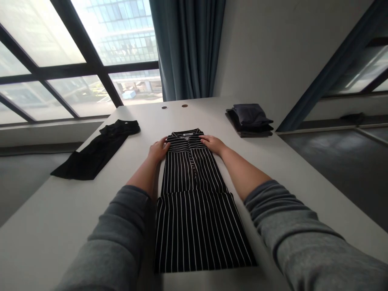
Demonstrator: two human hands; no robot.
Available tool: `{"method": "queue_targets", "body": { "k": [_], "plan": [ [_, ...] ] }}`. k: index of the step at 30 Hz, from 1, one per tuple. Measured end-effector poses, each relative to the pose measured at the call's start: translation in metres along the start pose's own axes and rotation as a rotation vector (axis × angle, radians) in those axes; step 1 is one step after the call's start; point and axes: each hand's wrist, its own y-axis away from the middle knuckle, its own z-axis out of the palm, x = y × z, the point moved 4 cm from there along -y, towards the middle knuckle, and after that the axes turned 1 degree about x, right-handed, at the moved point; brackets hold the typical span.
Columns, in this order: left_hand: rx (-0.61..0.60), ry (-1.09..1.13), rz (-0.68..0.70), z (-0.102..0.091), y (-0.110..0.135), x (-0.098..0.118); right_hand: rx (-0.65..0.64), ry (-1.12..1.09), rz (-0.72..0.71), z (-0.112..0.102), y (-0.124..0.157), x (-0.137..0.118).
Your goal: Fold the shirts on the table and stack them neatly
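Left hand [159, 150], right hand [212, 144] on dress [194, 210]

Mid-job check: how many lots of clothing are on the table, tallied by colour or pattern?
Black-and-white striped shirt dress: 1
Plain black garment: 1
Stack of folded dark clothes: 1 (pieces within it can't be counted from this view)
Total: 3 lots
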Motion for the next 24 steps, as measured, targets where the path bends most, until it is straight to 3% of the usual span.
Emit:
{"method": "queue_targets", "body": {
  "k": [3,7,11,18,24],
  "plan": [
    [0.003,0.082,-0.052,0.01,-0.027,-0.004,0.002,-0.071,0.037,0.003,-0.019,0.006],
    [0.002,0.131,-0.118,0.017,-0.043,-0.006,0.053,0.016,0.064,0.006,-0.033,0.01],
    [-0.017,0.211,-0.13,0.017,-0.043,-0.008,0.054,-0.041,0.06,0.005,-0.033,0.009],
    [-0.016,0.491,-0.216,0.017,-0.045,-0.004,0.302,-0.595,0.165,0.006,-0.034,0.003],
    [0.033,0.595,-0.206,0.013,-0.048,0.015,0.332,-0.584,0.131,0.0,-0.03,-0.011]
  ]
}}
